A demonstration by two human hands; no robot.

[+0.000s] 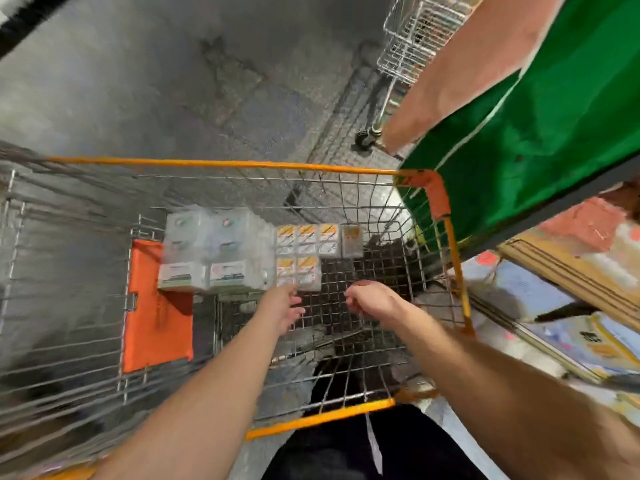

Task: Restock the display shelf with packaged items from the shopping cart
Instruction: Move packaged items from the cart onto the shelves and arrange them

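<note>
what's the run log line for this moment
stage: reaching into cart | left hand: open, at boxes | right hand: empty

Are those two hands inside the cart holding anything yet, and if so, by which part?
Nothing is held. The left hand reaches with spread fingers toward the orange-labelled packs; the right hand hangs loosely curled over the shopping cart floor.

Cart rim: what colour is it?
Orange, on the cart rim; clearest in the head view.

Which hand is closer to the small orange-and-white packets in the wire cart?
Left. The left hand reaches just below the small orange-and-white packets, nearly touching them. The right hand hangs further right, over bare cart mesh.
</note>
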